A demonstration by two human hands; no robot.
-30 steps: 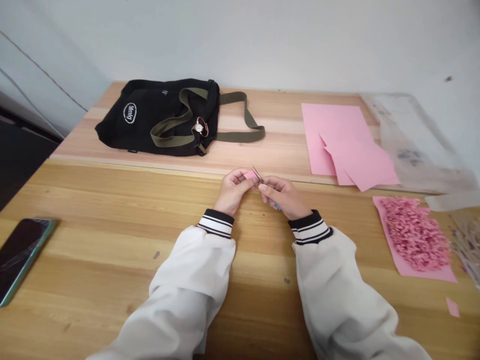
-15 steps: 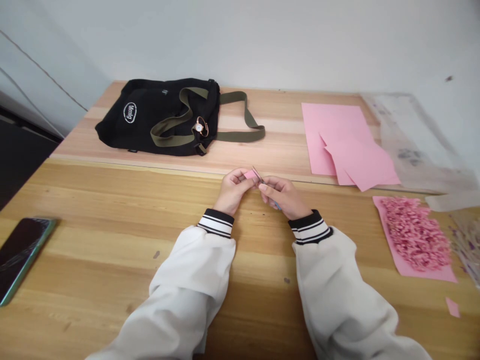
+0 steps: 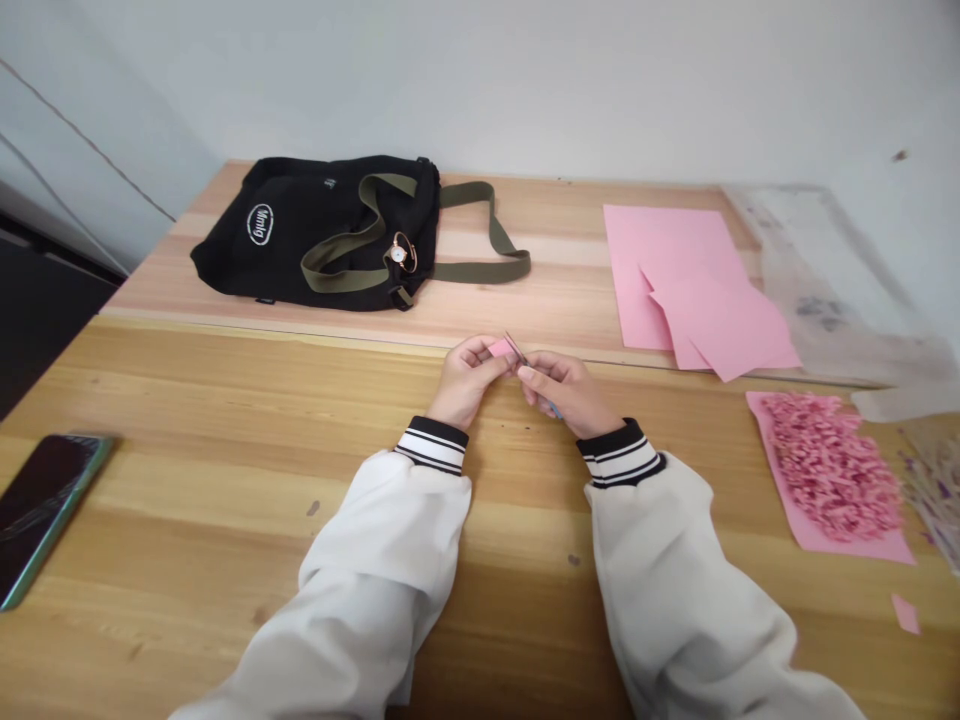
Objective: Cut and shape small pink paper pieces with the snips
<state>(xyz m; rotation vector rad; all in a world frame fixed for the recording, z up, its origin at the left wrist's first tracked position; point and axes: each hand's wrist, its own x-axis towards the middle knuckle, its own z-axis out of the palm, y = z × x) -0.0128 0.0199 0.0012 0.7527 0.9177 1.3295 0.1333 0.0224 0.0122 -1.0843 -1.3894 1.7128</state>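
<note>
My left hand point(image 3: 469, 378) and my right hand point(image 3: 564, 392) meet just above the wooden table point(image 3: 225, 450) at its middle. The left fingers pinch a small pink paper piece point(image 3: 500, 349). My right hand is closed around a thin tool point(image 3: 516, 349) with a dark metal tip that touches the pink piece; a bluish part shows under the palm. I cannot make out what kind of tool it is. Both arms wear white sleeves with black striped cuffs.
A black bag point(image 3: 322, 232) with olive straps and a wristwatch point(image 3: 403, 253) lies at the back left. Pink paper sheets point(image 3: 686, 280) lie back right, beside clear plastic point(image 3: 825, 280). A pink sheet heaped with small pink curls point(image 3: 829, 465) is at right. A phone point(image 3: 41, 505) rests at left.
</note>
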